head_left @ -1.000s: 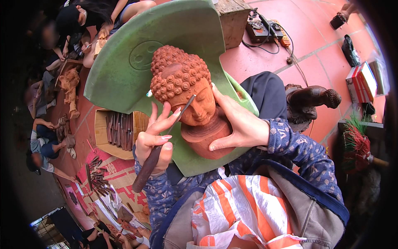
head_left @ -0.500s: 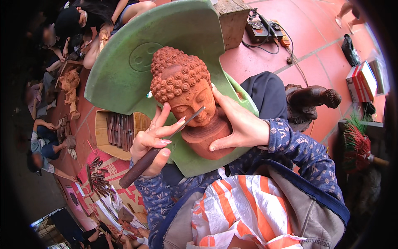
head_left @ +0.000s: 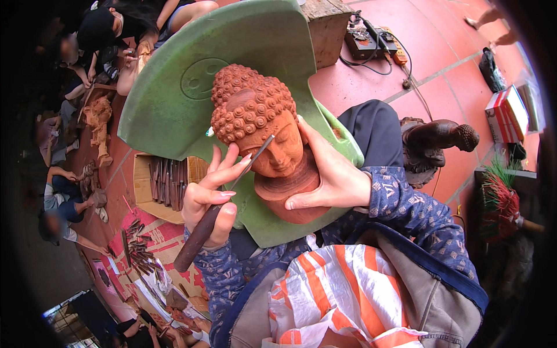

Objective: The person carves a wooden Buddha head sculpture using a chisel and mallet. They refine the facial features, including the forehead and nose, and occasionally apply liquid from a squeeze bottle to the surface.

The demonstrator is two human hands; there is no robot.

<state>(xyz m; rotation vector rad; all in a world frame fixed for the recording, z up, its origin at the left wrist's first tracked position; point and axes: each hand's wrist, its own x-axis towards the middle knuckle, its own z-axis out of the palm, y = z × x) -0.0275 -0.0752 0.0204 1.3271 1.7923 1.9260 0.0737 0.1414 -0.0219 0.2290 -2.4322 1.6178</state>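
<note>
A reddish wooden Buddha head carving (head_left: 284,148) with curled hair lies tilted back on a green plastic chair seat (head_left: 168,110) in front of me. My left hand (head_left: 210,200) grips a carving chisel (head_left: 200,235) by its dark wooden handle, and the thin metal blade slants up to the brow between the eyes. Some left fingertips rest against the side of the head. From the other side my right hand (head_left: 336,171) clasps the carving, thumb across the neck and fingers by the cheek and ear; part of those fingers is hidden.
A cardboard box (head_left: 141,188) of chisels stands at left, with more tools (head_left: 139,246) on flattened cardboard. At right lie a dark carved figure (head_left: 438,142) and a power unit with cables (head_left: 371,43). A striped plastic sheet (head_left: 342,290) covers my lap. Other people work at far left.
The chisel tip has moved up and slightly left, from beside the nose to the brow. My right thumb has slid a little left along the neck.
</note>
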